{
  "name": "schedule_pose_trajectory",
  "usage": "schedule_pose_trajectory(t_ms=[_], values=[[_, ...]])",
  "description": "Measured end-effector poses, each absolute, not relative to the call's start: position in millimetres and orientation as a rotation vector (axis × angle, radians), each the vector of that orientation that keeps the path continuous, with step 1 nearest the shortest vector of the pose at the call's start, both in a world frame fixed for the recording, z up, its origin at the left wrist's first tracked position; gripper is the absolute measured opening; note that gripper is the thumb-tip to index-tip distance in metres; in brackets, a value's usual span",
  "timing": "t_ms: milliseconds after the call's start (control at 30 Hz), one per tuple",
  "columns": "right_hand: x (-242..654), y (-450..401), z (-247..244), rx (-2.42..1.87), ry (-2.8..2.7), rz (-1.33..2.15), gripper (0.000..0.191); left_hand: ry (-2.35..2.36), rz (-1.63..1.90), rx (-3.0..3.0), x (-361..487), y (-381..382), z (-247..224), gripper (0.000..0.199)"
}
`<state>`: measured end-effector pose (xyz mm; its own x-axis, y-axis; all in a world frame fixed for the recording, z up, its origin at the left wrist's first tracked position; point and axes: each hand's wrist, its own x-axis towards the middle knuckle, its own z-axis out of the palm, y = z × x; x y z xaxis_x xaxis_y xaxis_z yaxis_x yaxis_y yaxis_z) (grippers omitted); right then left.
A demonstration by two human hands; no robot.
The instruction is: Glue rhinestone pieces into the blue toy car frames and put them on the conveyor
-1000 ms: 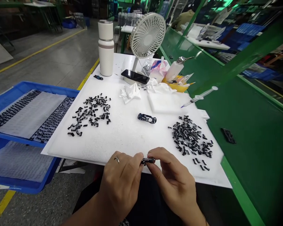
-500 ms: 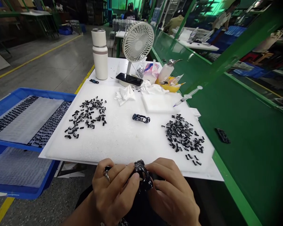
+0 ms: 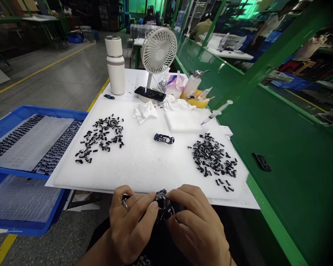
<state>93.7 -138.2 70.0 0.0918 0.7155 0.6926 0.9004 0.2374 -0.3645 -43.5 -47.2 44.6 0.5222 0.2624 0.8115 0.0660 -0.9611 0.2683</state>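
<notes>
A glossy black car-shaped shell point(image 3: 164, 212) is held at the front edge of the table, between both hands. My left hand point(image 3: 133, 221), with a ring on one finger, pinches its left side. Fingers of my right hand point(image 3: 197, 221) close on its right side. Another dark car shell point(image 3: 164, 139) lies on the white foam sheet point(image 3: 138, 166) beyond the hands. Small black parts form a loose pile point(image 3: 102, 135) at the left and a denser pile point(image 3: 212, 155) at the right.
A white fan point(image 3: 159, 51), a white bottle point(image 3: 116, 74), a phone point(image 3: 150, 94), tissues point(image 3: 144, 112), a yellow tray point(image 3: 195, 103) and a syringe point(image 3: 217, 112) stand or lie at the back. Blue trays point(image 3: 52, 225) are at left. A black part point(image 3: 262, 162) rests on the green surface.
The view has shifted slightly, moving the table items a little left. Both hands still hold the black shell, which has turned slightly between the fingers.
</notes>
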Motion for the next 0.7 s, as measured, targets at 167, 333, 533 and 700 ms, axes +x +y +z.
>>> schedule_pose_trajectory(t_ms=[167, 333, 533, 700], values=[[97.6, -137.4, 68.2, -1.452, -1.724, -0.197, 0.017, 0.286, 1.362, 2.538, -47.2, -46.6, 42.9, 0.019], [100.3, -136.5, 62.4, -1.396, -1.729, -0.179, 0.034, 0.254, 1.411, 2.582, -44.0, -44.1, 46.9, 0.018], [97.8, -137.7, 54.4, -1.362, -1.528, -0.157, 0.04, 0.273, 1.398, 2.613, -39.8, -42.6, 56.9, 0.021], [91.6, -140.1, 45.1, -1.261, -1.374, -0.023, 0.048, 0.343, 1.426, 2.547, -35.5, -46.2, 57.0, 0.014]])
